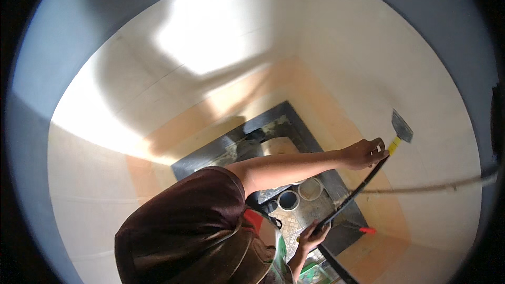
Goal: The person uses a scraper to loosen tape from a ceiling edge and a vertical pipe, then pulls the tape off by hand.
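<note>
Cream walls (368,63) with a peach band (179,126) surround a dark grey border (302,126) and tiled floor (288,226), where buckets (311,199) sit grouped, perhaps to keep them together. The scraper (363,184) slants rightward, its blade (401,125) over the wall, contact unclear. It is held at two spots, probably for steadiness: the right hand (313,235), fingers wrapped around the handle (344,204); the left hand (363,155), fingers pinching it near the yellow collar (394,145).

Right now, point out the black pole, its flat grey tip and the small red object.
Black pole (363,183), head view: upper shaft.
Flat grey tip (402,127), head view: its broad middle.
Small red object (367,230), head view: its middle.
</note>
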